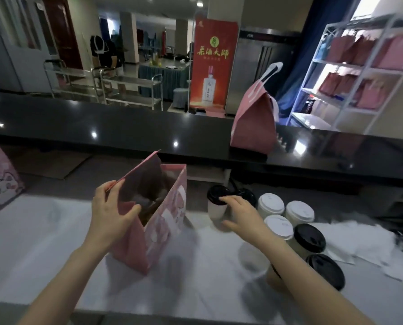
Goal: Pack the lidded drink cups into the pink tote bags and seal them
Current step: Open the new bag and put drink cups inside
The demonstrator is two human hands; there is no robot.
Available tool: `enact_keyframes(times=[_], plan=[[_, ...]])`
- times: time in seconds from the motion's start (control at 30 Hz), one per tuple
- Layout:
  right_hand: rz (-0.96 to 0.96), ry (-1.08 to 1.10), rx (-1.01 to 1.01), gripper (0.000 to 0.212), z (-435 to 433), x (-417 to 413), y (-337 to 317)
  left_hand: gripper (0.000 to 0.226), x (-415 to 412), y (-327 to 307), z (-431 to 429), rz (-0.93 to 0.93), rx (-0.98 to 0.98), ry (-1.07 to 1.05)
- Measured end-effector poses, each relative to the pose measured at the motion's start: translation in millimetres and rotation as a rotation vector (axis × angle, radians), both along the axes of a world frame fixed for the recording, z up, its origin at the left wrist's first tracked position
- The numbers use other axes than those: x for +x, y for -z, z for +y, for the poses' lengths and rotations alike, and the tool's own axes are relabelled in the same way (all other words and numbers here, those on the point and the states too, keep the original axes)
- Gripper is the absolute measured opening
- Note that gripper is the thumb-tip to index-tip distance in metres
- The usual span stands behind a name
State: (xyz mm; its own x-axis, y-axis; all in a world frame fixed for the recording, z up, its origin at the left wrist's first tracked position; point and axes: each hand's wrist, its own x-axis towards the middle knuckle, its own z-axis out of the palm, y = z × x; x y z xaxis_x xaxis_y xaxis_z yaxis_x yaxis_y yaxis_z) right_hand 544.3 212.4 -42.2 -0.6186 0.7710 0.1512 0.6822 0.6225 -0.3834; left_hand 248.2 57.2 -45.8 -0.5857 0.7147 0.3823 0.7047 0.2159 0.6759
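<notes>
One folded-shut pink tote bag (254, 120) already stood on the far black counter. The left hand (111, 214) pinched the open pink paper bag (163, 214) by its rim; the right hand (240, 214) — fingers spread, not yet gripping — reached the black-lidded white cup (216, 202). Several lidded cups (289, 221) waited at right — most packing remained.

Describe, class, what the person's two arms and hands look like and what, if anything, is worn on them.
Both forearms are bare, with no sleeves in view. The left hand and the right hand wear no gloves. No watch, bracelet or ring shows on either, though the picture is slightly blurred.
</notes>
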Motion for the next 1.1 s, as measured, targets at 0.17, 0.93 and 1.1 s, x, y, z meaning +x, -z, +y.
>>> enact_keyframes(times=[0.17,0.93,1.1], plan=[[-0.217,0.291,-0.083,0.064,23,80,21,0.067,2,6,8,-0.003,0.03,0.003],[-0.161,0.341,-0.015,0.076,27,63,34,0.086,-26,-19,3,-0.08,-0.062,0.106],[0.122,0.198,0.009,0.077,13,22,-10,0.095,-38,-24,1,-0.011,-0.072,0.208]])
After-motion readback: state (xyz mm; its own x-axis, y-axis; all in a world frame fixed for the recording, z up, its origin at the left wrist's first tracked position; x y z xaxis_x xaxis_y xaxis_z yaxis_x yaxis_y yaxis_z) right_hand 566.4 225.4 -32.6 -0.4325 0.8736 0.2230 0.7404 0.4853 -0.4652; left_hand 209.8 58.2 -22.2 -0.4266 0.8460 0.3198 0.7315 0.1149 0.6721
